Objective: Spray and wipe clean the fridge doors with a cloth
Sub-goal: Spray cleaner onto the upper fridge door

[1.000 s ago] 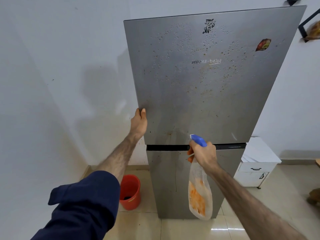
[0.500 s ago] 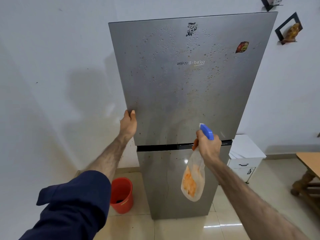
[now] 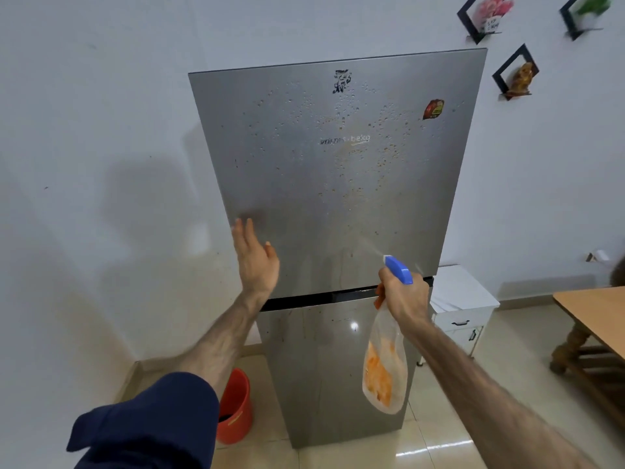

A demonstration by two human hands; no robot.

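Nearest, at the lower left of the frame, a rolled navy sleeve (image 3: 145, 421) leads up the forearm to the left hand (image 3: 254, 257), which a moment ago was curled round the left edge of the upper fridge door (image 3: 331, 184) and has now let go: its fingers are straight and spread, holding nothing, lifted in front of the door's lower left corner, and I cannot tell whether the fingertips touch the steel. To the right of centre the right hand (image 3: 404, 297) has its grip closed round the neck of the spray bottle (image 3: 385, 367), the blue nozzle (image 3: 399, 269) aimed up and left, and a faint streak of mist runs from it toward the door, so the trigger looks squeezed. The clear bottle with its orange contents hangs in front of the lower fridge door (image 3: 321, 367). Beyond, the upper door is beaded with droplets across its upper half around the brand lettering, with brownish specks not yet wiped; the lower door shows few drops. An orange bucket (image 3: 236, 406) sits on the floor at the lower left beside the fridge, a small white cabinet (image 3: 461, 306) to its right, a wooden desk (image 3: 595, 319) at the right edge. No cloth is in view. With the steadying hand freed, I judge spraying is near its end here and fetching the cloth comes next.
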